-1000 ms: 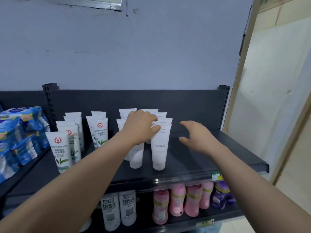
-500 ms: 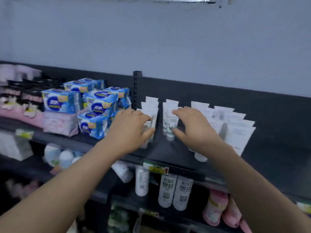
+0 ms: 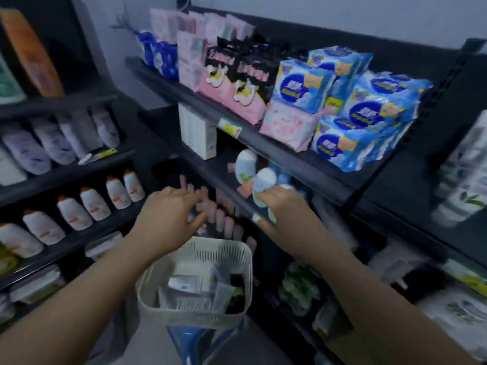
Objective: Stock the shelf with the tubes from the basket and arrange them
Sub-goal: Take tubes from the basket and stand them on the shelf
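We see left hand and right hand apart, empty, above the basket; top tube lies crosswise, nearer left hand.

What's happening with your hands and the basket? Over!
Left hand and right hand open, empty, above white perforated plastic basket. White squeeze tubes lie inside. Nothing blocking.

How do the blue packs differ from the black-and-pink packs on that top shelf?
The blue packs lie stacked in layers; the black-and-pink packs stand upright side by side. The blue packs sit right of the black-and-pink ones. Both are soft wrapped packs on the same shelf.
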